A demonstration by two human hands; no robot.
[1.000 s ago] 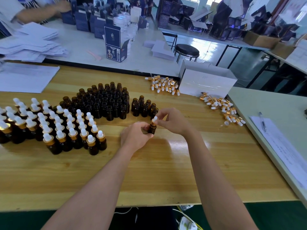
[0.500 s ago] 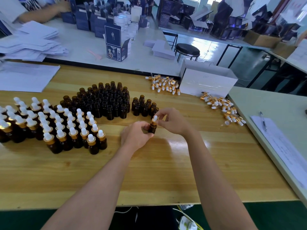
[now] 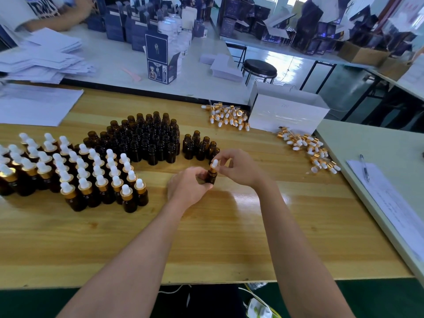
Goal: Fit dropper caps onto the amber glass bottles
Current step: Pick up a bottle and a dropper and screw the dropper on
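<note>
My left hand (image 3: 189, 185) grips a small amber glass bottle (image 3: 211, 177) upright near the middle of the wooden table (image 3: 229, 237). My right hand (image 3: 238, 167) pinches the white-and-gold dropper cap (image 3: 214, 164) sitting on that bottle's neck. Several open amber bottles (image 3: 149, 138) stand in a block behind my hands, with a smaller cluster (image 3: 199, 145) just beside them. Capped bottles (image 3: 75, 173) fill the left side. Loose dropper caps lie in two heaps, a far heap (image 3: 227, 115) and a right-hand heap (image 3: 307, 148).
A white box (image 3: 286, 111) stands at the table's far edge between the cap heaps. Paper sheets (image 3: 34, 106) lie at the far left. A clipboard with a pen (image 3: 364, 168) rests on the grey table at right. Another person's arm shows at the back left.
Both hands stay on the same bottle and cap in almost the same place; my right fingers have shifted slightly on the cap.
</note>
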